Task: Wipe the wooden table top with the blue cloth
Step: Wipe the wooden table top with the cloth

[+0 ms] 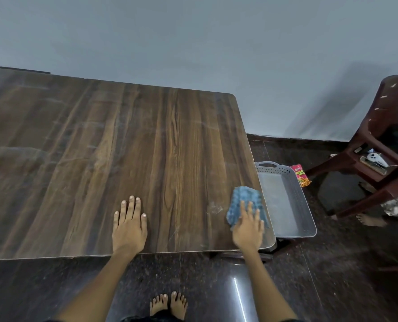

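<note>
Right hand [248, 225] flat, fingers spread, pressing blue cloth [244, 201] at the table [123, 140] near-right corner, almost at the right edge. Left hand [129, 225] flat, empty, near front edge. Open tabletop left and ahead. Grey tray [307, 212] just past right edge.

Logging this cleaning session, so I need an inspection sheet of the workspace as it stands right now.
Surface: wooden table top, smears across it, pale scuff near the cloth.
Job's things: blue cloth at the table's right edge.
Clutter: nothing seen on the table.
Grips: left hand flat on the wood, empty; right hand pressed flat on the cloth.
Cables: nothing seen.
Surroundings: grey basket beside the table, red snack packet on the floor, brown plastic chair, another person's foot.
</note>
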A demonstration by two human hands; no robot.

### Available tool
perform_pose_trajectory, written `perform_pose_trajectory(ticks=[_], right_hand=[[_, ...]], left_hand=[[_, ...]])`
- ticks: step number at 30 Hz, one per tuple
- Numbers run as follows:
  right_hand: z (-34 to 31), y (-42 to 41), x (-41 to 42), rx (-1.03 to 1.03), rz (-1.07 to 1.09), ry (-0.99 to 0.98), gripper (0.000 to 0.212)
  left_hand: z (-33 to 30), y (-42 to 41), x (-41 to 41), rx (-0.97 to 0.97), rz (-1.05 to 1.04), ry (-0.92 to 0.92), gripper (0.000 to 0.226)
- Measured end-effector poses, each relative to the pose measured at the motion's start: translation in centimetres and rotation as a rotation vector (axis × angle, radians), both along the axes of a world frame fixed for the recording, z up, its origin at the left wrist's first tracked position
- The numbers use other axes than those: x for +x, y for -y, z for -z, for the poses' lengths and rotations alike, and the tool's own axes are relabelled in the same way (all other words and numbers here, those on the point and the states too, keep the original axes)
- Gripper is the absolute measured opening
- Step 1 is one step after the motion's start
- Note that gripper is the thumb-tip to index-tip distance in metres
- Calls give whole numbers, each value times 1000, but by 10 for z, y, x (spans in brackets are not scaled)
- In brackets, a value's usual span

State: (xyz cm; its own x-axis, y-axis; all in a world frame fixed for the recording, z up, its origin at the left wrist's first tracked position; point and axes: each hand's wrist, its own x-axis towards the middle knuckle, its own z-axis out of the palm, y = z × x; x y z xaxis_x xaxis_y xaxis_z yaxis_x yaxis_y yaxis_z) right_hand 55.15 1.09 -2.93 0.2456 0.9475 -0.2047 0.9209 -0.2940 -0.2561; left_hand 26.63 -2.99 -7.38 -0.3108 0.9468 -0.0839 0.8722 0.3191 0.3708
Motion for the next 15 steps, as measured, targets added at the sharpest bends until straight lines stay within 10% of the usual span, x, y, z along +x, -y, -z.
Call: perform_pose_trajectory(ticks=[6, 15], right_hand=[[-1, -1, -36, -31, 103, -14, 69], [11, 67, -129, -24, -740, -147, 72]], left_hand=[[1, 1, 4, 5, -29, 21, 51], [-2, -3, 16, -12, -120, 26, 55]])
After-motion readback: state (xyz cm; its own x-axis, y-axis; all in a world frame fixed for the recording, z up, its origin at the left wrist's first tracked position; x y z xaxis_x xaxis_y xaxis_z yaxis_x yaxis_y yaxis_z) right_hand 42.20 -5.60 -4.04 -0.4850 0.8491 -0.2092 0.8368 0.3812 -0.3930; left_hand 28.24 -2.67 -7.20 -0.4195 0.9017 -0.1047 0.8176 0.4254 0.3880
